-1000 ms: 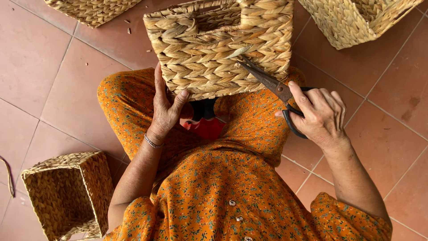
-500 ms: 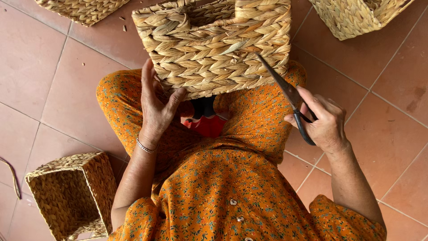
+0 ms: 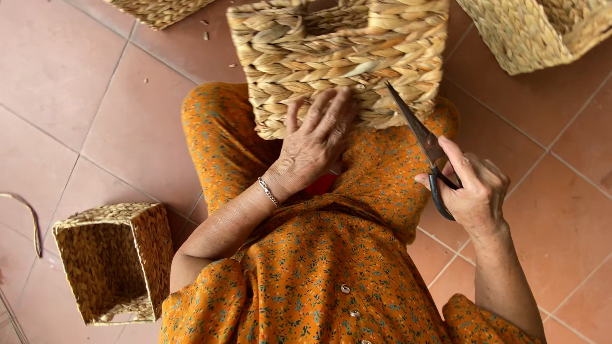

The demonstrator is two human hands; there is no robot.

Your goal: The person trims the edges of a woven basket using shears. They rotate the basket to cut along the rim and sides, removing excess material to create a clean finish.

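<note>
Previously, the left hand [image 3: 315, 143] stood upright against the basket [image 3: 338, 60] with fingers raised; it now lies flat, fingers spread apart, palm pressing the lower front wall of the basket, which rests on the lap in orange cloth [image 3: 376, 185]. To its right, the scissors [image 3: 424, 146] have tilted more upright, blades together, tip just beside the basket's lower right edge. The right hand [image 3: 475, 191] is clamped on the black handles.

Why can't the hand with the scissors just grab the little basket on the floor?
Probably it can't from there. The right hand is busy holding the scissors, and the small basket lies on the person's other side, past the left arm and their body.
</note>
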